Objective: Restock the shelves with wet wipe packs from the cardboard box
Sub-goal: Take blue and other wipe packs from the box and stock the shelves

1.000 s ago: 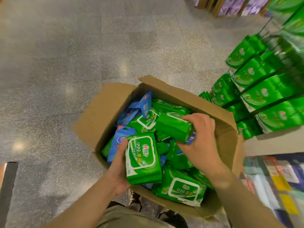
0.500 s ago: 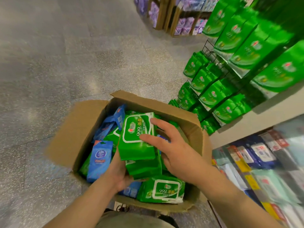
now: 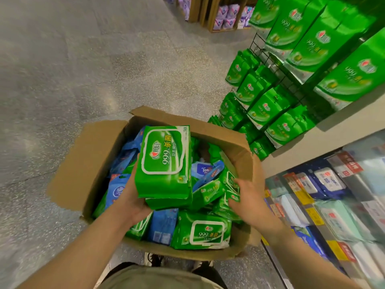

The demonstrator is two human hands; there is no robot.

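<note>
The box (image 3: 100, 163) sits open on the floor, directly in front of you, and serves as the reference point here.

Status of stock: the box is close to full. Green packs and blue packs (image 3: 164, 226) lie mixed inside it, loosely piled. One large green pack (image 3: 203, 231) lies flat at the near edge of the box. Judged from this fill level, most of the restocking remains to be done.

Left hand (image 3: 133, 197): it holds a stack (image 3: 164, 163) of green packs just above the near-left part of the box. Your palm supports the stack from below and from the left side, fingers curled round it. The stack shows at least two packs; the exact count cannot be confirmed.

Right hand (image 3: 243, 197): it is inside the right side of the box, fingers bent onto a small green pack (image 3: 231, 182) there. Whether the grip is complete cannot be told from this view.

Destination: the shelves (image 3: 312, 130) stand to the right of the box. The wire rack (image 3: 262, 84) beyond the box's far-right corner already carries rows of green bags. The lower shelf level, right of the box, carries other packaged goods behind price tags.

Remaining work, as judged: carry the stack to the shelves, place it, return to the box and repeat. No pack from the stack is yet on a shelf.
</note>
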